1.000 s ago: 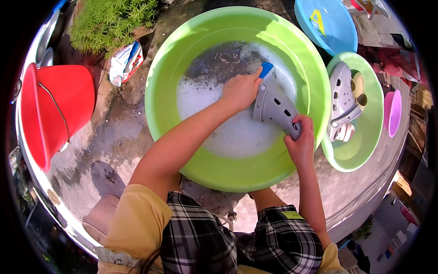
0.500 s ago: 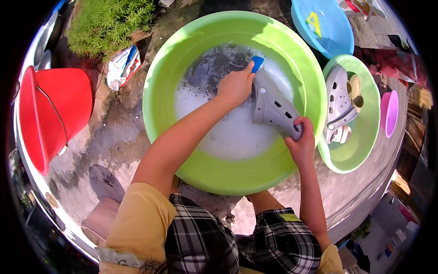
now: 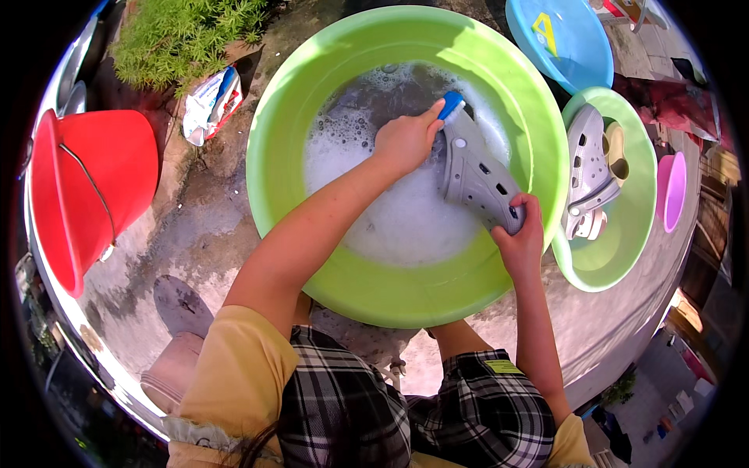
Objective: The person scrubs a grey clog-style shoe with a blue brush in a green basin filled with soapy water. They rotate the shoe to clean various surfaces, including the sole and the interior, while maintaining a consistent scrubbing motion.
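A grey clog [image 3: 477, 181] is held tilted over soapy water in a large green basin [image 3: 398, 300]. My right hand [image 3: 521, 228] grips its toe end, thumb and fingers closed around it. My left hand [image 3: 406, 143] is closed on a blue scrubbing brush [image 3: 451, 103], with its white bristle side against the clog's heel end. Most of the brush's underside is hidden. White suds [image 3: 406, 226] float around and below the clog.
Right of the basin, a smaller green tub [image 3: 624, 253] holds another grey clog [image 3: 583, 152] and other footwear. Beyond it stand a blue basin [image 3: 577, 54] and a purple bowl [image 3: 671, 191]. A red bucket [image 3: 109, 187] and a crumpled packet [image 3: 211, 107] lie at the left.
The brush and my left hand have shifted slightly right along the clog's heel end. The clog has moved a little to the right with my right hand still gripping its toe.
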`<action>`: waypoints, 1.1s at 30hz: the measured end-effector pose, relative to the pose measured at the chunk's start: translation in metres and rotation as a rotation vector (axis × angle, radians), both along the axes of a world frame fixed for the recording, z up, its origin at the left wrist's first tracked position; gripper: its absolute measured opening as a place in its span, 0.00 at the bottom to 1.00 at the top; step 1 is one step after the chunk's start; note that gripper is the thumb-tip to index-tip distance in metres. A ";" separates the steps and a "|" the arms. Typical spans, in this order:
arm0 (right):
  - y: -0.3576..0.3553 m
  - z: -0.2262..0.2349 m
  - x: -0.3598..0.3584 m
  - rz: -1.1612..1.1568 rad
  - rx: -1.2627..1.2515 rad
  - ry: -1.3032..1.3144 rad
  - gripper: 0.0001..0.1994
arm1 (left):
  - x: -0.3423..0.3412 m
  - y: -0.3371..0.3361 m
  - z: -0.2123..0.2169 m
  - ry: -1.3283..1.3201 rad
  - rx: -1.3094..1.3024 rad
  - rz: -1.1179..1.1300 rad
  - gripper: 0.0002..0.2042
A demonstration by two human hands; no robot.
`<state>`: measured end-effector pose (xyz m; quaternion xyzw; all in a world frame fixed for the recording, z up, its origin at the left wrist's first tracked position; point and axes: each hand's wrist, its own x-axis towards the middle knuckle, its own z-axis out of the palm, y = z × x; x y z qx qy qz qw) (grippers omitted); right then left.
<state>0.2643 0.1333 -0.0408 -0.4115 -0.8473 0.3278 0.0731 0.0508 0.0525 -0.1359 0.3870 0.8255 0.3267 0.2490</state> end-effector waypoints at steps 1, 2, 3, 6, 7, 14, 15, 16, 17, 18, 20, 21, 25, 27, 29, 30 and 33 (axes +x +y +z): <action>-0.001 0.004 -0.006 -0.044 -0.097 -0.023 0.20 | -0.013 0.004 -0.012 0.013 -0.055 0.089 0.19; -0.001 0.003 -0.007 -0.031 -0.090 -0.010 0.20 | -0.014 0.001 -0.019 0.023 -0.089 0.105 0.19; -0.002 -0.001 -0.006 -0.018 -0.084 0.005 0.20 | -0.015 -0.003 -0.028 0.034 -0.125 0.123 0.19; 0.003 0.000 0.000 -0.056 -0.058 -0.037 0.20 | 0.007 -0.002 -0.014 -0.101 -0.023 0.110 0.19; 0.001 0.002 0.002 -0.069 -0.067 -0.058 0.21 | 0.011 -0.006 -0.001 -0.148 0.050 0.077 0.19; 0.004 -0.002 -0.006 -0.140 -0.154 -0.063 0.22 | -0.007 0.014 -0.004 0.002 -0.110 -0.014 0.19; 0.002 -0.005 -0.002 -0.132 -0.135 -0.032 0.22 | -0.013 0.019 -0.014 0.030 -0.128 0.015 0.19; 0.006 -0.011 0.002 -0.126 -0.102 0.002 0.22 | -0.018 0.027 -0.011 0.060 -0.131 0.043 0.19; 0.009 -0.014 0.003 -0.119 -0.070 0.037 0.22 | -0.022 0.028 -0.008 0.070 -0.155 -0.011 0.19; 0.012 -0.014 0.005 -0.140 -0.081 0.025 0.22 | -0.031 0.027 -0.005 0.145 -0.152 -0.046 0.18; 0.008 -0.010 0.003 -0.169 -0.138 -0.006 0.22 | -0.051 0.005 -0.007 0.290 -0.182 -0.106 0.18; 0.006 -0.006 0.000 -0.181 -0.150 -0.030 0.22 | -0.061 -0.007 -0.023 0.311 -0.217 -0.065 0.17; 0.001 -0.009 0.001 -0.163 -0.069 -0.012 0.20 | -0.044 -0.010 -0.039 -0.129 -0.099 0.226 0.13; 0.002 -0.012 0.003 -0.136 -0.028 0.011 0.20 | -0.019 -0.003 -0.007 -0.272 0.028 0.167 0.13; 0.000 -0.005 0.002 -0.143 -0.036 -0.022 0.20 | -0.006 0.000 0.023 -0.334 0.028 0.036 0.14; -0.002 -0.006 0.003 -0.131 -0.030 -0.024 0.20 | -0.002 -0.001 0.028 -0.258 0.005 -0.035 0.14; -0.007 -0.004 -0.003 -0.121 -0.040 -0.002 0.21 | -0.022 -0.001 0.010 -0.006 -0.131 0.019 0.15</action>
